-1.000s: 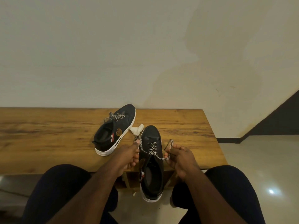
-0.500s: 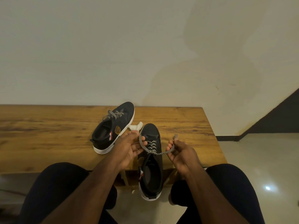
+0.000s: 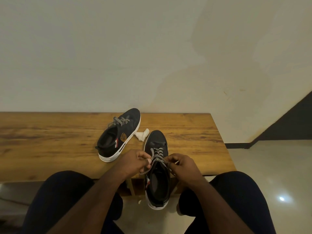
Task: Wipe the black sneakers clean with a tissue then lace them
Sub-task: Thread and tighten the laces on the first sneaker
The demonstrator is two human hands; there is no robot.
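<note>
Head view: a wooden table (image 3: 50, 141) stands against a pale wall (image 3: 118, 56), with glossy floor (image 3: 270, 166) to the right. The far sneaker (image 3: 118, 134) lies on the tabletop, laced, with a gold badge on its side whose writing is too small to read. A crumpled tissue (image 3: 142, 134) rests between it and the near sneaker (image 3: 157, 166), whose heel overhangs the near table edge between the person's knees. The left hand (image 3: 133, 163) and right hand (image 3: 184, 166) each pinch an end of the checkered lace (image 3: 157, 158) over the tongue, fingers closed tight, partly hiding the eyelets.
</note>
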